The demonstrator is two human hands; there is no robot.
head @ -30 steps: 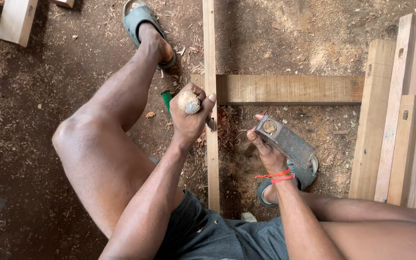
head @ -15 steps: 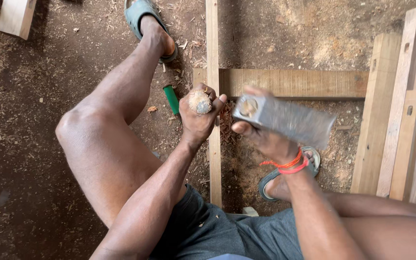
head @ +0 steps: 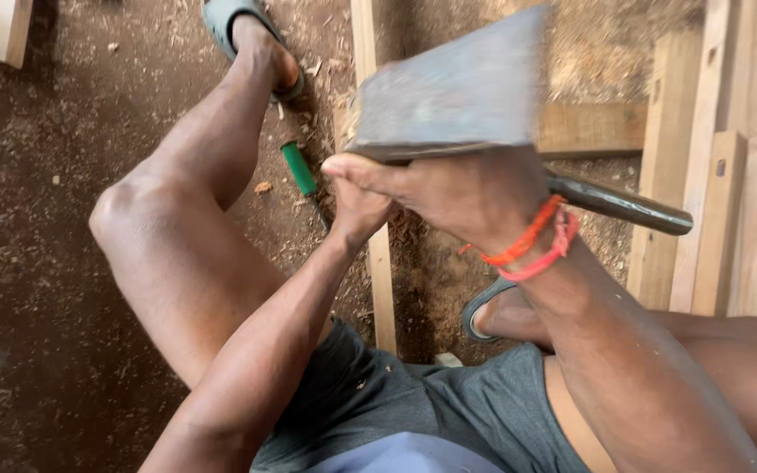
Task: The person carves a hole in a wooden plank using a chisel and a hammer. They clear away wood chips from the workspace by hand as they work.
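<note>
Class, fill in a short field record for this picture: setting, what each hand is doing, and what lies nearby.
Setting: dirt floor strewn with sawdust
Right hand: grips a dark handle, raising a blurred flat metal tool head
Left hand: closed at the narrow wooden strip; what it holds is hidden
Nearby: green-handled tool on the ground, planks at right

dull grey metal blade (head: 449,88) (scuffed), rough pale wooden strip (head: 382,280)
</note>
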